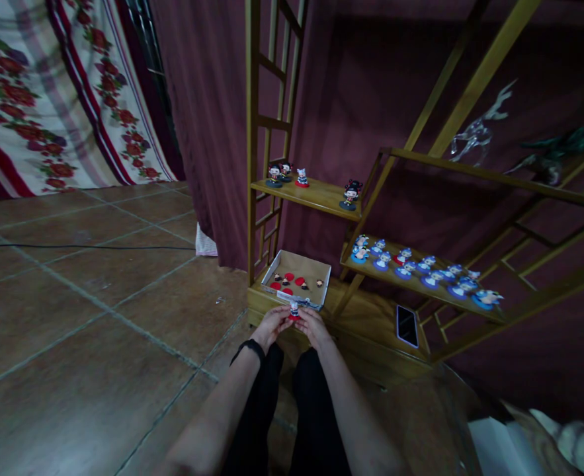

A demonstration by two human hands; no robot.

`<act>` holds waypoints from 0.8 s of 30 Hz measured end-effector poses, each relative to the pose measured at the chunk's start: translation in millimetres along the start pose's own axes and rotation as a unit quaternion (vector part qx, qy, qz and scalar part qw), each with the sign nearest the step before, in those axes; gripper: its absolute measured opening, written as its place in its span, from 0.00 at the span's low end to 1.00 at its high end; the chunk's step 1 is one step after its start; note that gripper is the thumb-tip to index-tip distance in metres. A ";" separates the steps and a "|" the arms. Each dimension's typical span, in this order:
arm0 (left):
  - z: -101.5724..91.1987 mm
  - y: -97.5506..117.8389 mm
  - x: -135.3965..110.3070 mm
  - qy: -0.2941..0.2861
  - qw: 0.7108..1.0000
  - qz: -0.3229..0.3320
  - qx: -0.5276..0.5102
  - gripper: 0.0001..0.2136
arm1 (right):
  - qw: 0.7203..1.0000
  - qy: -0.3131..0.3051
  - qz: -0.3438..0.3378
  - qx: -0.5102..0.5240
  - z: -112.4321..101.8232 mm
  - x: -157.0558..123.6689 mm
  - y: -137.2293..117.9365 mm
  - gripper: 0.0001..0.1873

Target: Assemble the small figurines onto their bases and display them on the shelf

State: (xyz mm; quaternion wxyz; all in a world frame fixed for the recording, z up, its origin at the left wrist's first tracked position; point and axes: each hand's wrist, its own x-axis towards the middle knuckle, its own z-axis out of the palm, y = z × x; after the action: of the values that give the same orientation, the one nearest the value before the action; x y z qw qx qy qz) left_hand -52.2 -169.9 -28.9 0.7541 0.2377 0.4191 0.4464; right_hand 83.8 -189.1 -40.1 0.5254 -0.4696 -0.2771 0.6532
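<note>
Between my two hands is a small figurine (294,309) with a white head and a red round base. My left hand (270,325) pinches its base from the left, and my right hand (313,325) grips it from the right. Just beyond my fingers stands a shallow open cardboard box (325,274) holding several red discs (300,281) and small dark-haired figure parts (320,283). A similar white-headed figurine on a red base (302,177) stands on the upper left shelf (316,192), among dark-haired figurines (351,193).
Several figurines on blue, purple and red bases (405,268) line the middle shelf (391,274) at right. A phone (407,325) lies on the lowest board. Higher up stand a clear deer ornament (480,132) and a dark green ornament (552,155). A black cable (83,246) crosses the tiled floor.
</note>
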 end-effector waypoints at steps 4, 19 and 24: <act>0.7 -0.4 0.1 0.004 1.000 0.004 0.000 0.04 | 1.000 -0.003 0.003 0.002 1.3 2.5 0.0 0.15; 0.5 -3.6 3.6 0.023 0.999 0.028 -0.003 0.05 | 0.999 -0.042 -0.028 -0.004 2.6 -9.5 -6.2 0.12; 2.4 -2.7 2.1 0.013 0.999 0.030 -0.013 0.02 | 0.999 -0.033 -0.028 0.017 2.7 -3.6 -5.1 0.13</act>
State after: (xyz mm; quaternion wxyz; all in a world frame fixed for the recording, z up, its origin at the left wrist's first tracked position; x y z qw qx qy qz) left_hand -48.3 -169.4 -30.5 0.7380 0.2340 0.4157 0.4772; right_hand 83.6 -190.6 -33.4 0.5416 -0.4309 -0.2963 0.6582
